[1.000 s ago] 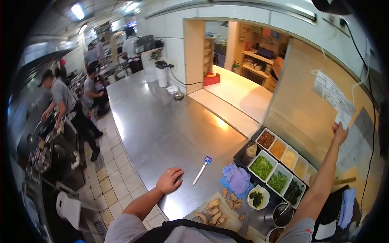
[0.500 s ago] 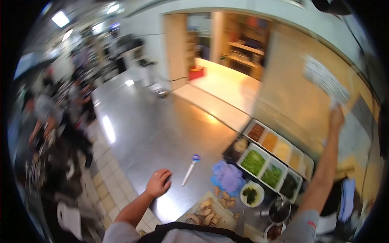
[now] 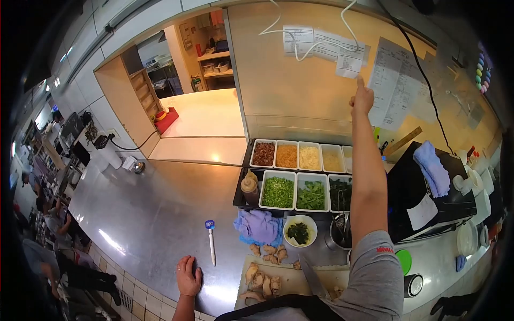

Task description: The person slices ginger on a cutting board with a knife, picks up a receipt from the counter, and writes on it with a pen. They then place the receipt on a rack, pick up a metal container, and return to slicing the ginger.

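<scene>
My right hand [image 3: 362, 99] is raised to the wall, its index finger stretched up to the lower edge of a printed paper slip [image 3: 349, 63] and the other fingers curled. Nothing shows in its grasp. On the steel counter [image 3: 155, 214], my left hand [image 3: 188, 275] lies with its fingers loosely extended, holding nothing. A white pen-like stick with a blue top [image 3: 212, 246] lies to its right. Nearer my body, a cutting board [image 3: 242, 286] bears pieces of cooked meat [image 3: 266, 283] and a knife [image 3: 313, 275].
White tubs of chopped greens [image 3: 278, 192] and toppings stand in two rows, beside a squeeze bottle [image 3: 249, 187]. Purple and blue cloths [image 3: 258, 226] lie by a bowl [image 3: 300, 231] with dark greens. My right forearm passes over a metal pot [image 3: 336, 238]. People work far left.
My view has swung right and upward. The right hand, earlier blurred at the papers, now points at a slip. My left hand still rests on the counter.
</scene>
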`<state>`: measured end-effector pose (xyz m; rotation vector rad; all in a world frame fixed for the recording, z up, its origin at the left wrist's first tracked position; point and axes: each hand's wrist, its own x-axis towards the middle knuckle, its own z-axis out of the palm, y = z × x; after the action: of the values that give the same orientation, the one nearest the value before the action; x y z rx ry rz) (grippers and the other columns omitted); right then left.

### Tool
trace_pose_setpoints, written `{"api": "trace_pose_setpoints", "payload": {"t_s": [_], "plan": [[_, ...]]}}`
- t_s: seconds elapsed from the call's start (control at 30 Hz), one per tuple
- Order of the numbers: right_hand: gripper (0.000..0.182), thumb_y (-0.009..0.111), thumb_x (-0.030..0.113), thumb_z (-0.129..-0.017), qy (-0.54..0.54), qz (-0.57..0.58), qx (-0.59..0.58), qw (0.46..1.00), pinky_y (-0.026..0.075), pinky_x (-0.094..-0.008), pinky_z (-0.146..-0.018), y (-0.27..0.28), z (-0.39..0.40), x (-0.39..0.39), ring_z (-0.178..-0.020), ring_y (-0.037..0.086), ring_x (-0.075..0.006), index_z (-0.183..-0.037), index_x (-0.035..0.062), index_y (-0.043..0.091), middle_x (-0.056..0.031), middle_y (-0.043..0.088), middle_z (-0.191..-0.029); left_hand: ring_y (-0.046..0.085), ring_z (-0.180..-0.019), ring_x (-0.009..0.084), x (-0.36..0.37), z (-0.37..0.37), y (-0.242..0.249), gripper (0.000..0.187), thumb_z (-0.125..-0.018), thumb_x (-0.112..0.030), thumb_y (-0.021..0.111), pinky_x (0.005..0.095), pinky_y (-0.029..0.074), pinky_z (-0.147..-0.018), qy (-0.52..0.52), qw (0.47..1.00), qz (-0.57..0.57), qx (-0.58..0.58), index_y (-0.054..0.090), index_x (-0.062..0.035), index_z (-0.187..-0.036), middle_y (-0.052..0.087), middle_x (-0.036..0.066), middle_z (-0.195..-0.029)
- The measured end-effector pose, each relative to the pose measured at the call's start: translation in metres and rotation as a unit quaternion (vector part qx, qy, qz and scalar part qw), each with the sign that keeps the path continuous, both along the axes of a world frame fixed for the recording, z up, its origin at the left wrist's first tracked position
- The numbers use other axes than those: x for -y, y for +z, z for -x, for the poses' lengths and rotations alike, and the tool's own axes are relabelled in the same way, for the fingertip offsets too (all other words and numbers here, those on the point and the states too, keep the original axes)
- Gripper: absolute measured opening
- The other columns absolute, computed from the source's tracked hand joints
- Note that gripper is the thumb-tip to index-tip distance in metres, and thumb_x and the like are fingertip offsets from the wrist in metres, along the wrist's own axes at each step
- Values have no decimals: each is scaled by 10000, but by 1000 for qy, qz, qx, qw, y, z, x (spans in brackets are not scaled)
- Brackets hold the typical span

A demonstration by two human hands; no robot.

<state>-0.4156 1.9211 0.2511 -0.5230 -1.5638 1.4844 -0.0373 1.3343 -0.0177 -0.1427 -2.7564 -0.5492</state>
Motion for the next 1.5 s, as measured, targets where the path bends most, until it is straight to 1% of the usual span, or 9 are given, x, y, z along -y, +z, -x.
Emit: {"api": "trace_pose_setpoints", "payload": {"t_s": [0.03, 0.2, 0.3, 0.4, 0.5, 0.8, 1.3, 1.4, 1.5], "plan": [[376, 694, 340, -831, 45, 52, -29, 997, 431, -266, -453, -9, 5, 5, -456, 467, -106, -901, -9, 575, -13, 480, -547, 479, -1121, 370, 1, 0, -1, 414, -758, -121, 630, 454, 376, -974, -2, 1000, -1, -3, 544, -12, -1148, 510, 178, -1207], [327, 727, 330, -769, 102, -174, -143, 969, 477, -328, -677, 17, 44, 75, -682, 590, -161, -880, 32, 655, -84, 607, -681, 484, -1115, 364, 3, 0, -1, 420, -746, -112, 642, 448, 380, -971, 0, 1000, -8, -6, 547, -19, -1145, 513, 171, -1200], [316, 737, 321, -752, 24, -256, -172, 951, 473, -342, -701, 47, 52, 110, -722, 606, -187, -865, 34, 671, -99, 648, -739, 489, -1110, 362, 2, 1, 1, 422, -742, -112, 647, 443, 383, -971, 6, 1000, -12, 0, 548, -27, -1143, 516, 166, -1198], [373, 746, 307, -775, 86, -250, 32, 964, 470, -328, -823, 61, 50, 119, -954, 622, -204, -1035, 46, 680, -126, 689, -998, 495, -1107, 361, 2, 1, 3, 425, -744, -110, 645, 439, 388, -969, 9, 1000, -12, 3, 548, -32, -1151, 519, 166, -1201], [449, 756, 353, -742, 187, -166, -63, 966, 479, -347, -835, 50, 58, 121, -940, 643, -256, -1070, 57, 679, -143, 688, -1015, 501, -1107, 361, 0, 0, 6, 436, -743, -100, 644, 434, 398, -965, 12, 1000, -9, 6, 545, -34, -1163, 521, 172, -1206], [363, 648, 357, -811, -49, -379, 124, 916, 502, -449, -847, 61, 46, 119, -988, 622, -360, -1040, 75, 648, -167, 672, -1013, 503, -1107, 360, 3, 1, 6, 442, -734, -92, 647, 435, 398, -962, 11, 1000, -8, 4, 544, -30, -1160, 522, 170, -1203], [337, 595, 292, -779, -130, -362, 81, 920, 504, -515, -802, 51, 76, 140, -914, 632, -419, -1014, 51, 618, -254, 658, -923, 482, -1124, 355, 2, 4, 8, 438, -736, -131, 654, 450, 373, -987, 17, 1000, -17, 13, 554, -26, -1149, 520, 157, -1199], [325, 628, 320, -797, -73, -327, 97, 937, 542, -464, -686, 42, 97, 120, -813, 670, -371, -948, 32, 612, -229, 670, -869, 478, -1127, 356, 5, 3, 10, 441, -738, -128, 651, 454, 371, -987, 21, 999, -24, 10, 549, -26, -1154, 514, 159, -1204], [357, 663, 347, -821, 75, -151, 102, 980, 507, -339, -428, 43, 34, 148, -477, 629, -204, -931, 17, 581, -133, 650, -723, 474, -1130, 359, 7, 2, 8, 444, -742, -122, 644, 456, 364, -988, 12, 1000, -25, -1, 536, -23, -1161, 506, 170, -1205]]}}
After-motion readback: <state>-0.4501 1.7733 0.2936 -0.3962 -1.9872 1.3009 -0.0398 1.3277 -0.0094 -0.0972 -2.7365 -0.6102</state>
